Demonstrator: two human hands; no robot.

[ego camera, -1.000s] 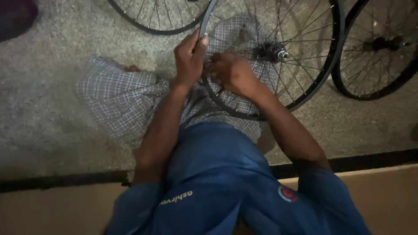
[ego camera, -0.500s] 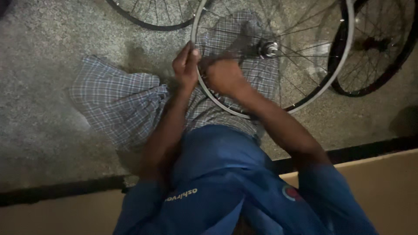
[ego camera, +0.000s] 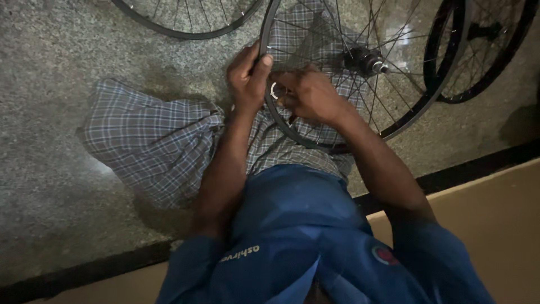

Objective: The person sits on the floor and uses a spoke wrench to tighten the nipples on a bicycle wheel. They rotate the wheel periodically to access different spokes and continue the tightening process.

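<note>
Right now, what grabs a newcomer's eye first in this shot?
The spoked bicycle wheel at top centre, its rim gripped by the left hand while the right hand works at the spokes beside it. Then the checked cloth spread over the speckled floor at left, and two more wheels along the top edge.

A speckled grey stone floor [ego camera: 67,67] carries two spoked bicycle wheels, one [ego camera: 185,22] at its far edge and another [ego camera: 484,62] near the far right corner; a black strip [ego camera: 472,166] borders its near edge.
</note>
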